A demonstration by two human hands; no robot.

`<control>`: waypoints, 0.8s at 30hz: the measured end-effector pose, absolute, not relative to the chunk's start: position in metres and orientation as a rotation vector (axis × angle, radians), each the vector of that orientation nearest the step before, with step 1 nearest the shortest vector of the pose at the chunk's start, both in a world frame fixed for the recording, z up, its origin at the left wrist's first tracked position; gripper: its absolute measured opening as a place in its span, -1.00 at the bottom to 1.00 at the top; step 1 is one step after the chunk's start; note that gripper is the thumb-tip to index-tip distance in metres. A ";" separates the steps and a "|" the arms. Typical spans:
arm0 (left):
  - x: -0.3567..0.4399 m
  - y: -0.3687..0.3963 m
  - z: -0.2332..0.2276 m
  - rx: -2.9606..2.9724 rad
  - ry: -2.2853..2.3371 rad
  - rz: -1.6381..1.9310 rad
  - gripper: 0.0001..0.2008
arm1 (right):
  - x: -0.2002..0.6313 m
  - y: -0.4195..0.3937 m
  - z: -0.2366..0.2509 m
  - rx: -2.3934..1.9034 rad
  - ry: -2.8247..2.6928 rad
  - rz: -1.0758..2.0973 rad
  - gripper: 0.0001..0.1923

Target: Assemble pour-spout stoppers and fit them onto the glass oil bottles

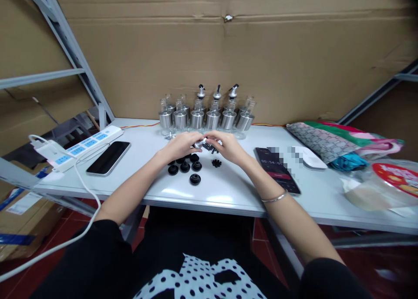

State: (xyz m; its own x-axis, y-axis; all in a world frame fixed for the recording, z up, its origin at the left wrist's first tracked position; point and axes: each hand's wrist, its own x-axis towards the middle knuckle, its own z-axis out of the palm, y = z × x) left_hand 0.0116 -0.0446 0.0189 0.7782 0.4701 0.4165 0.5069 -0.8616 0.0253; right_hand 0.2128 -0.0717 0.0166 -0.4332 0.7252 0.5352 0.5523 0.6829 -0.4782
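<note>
Over the middle of the table, my left hand [183, 146] is closed on a silver bottle pourer top [198, 145]. My right hand [227, 146] meets it from the other side, thumb and fingers pinched at its pale tip; whether a separate small part sits between them is too small to tell. Under and in front of my left hand lie several black rubber stoppers [195, 179]. A black toothed ring [216, 163] and small black pieces [214, 149] lie below my right hand. Behind stand several glass bottles [197, 119] with metal sleeves; three at the back carry pourers [234, 91].
At left are a phone [109, 158] and a white power strip [89, 146] with a cable hanging over the edge. At right lie a phone showing a timer [277, 170], a white device [310, 158], a patterned bag [339, 140] and a clear tub [369, 188]. Cardboard [137, 59] backs the table.
</note>
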 end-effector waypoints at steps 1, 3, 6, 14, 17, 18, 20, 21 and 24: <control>0.012 -0.046 0.019 -2.878 -0.794 -0.638 -0.83 | 0.212 -0.072 0.017 -0.985 -2.148 0.291 -0.82; 0.014 -0.049 0.018 -2.872 -0.824 -0.638 -0.86 | 0.211 -0.073 0.018 -1.012 -2.148 0.280 -0.83; 0.017 -0.054 0.017 -2.877 -0.917 -0.652 -0.81 | 0.209 -0.077 0.019 -1.082 -2.163 0.288 -0.79; 0.020 -0.055 0.018 -2.829 -0.977 -0.731 -0.73 | 0.207 -0.080 0.023 -1.092 -2.173 0.444 -0.70; 0.020 -0.055 0.019 -2.814 -0.915 -0.777 -0.76 | 0.206 -0.082 0.025 -1.081 -2.159 0.476 -0.63; 0.020 -0.055 0.020 -2.809 -0.891 -0.790 -0.76 | 0.205 -0.083 0.026 -1.069 -2.154 0.490 -0.60; 0.020 -0.054 0.020 -2.802 -0.845 -0.807 -0.78 | 0.205 -0.084 0.027 -1.039 -2.131 0.538 -0.54; 0.020 -0.054 0.020 -2.798 -0.823 -0.810 -0.78 | 0.204 -0.085 0.027 -1.024 -2.113 0.579 -0.52; 0.020 -0.054 0.021 -2.774 -0.766 -0.816 -0.77 | 0.205 -0.084 0.026 -0.994 -2.050 0.779 -0.46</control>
State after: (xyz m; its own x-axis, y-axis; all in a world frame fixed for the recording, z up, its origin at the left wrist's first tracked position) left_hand 0.0196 -0.0541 0.0208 0.7216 0.4314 0.5415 0.5131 -0.8583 0.0001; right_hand 0.2046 -0.0840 0.0264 -0.4453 0.8291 0.3380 0.3955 0.5208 -0.7565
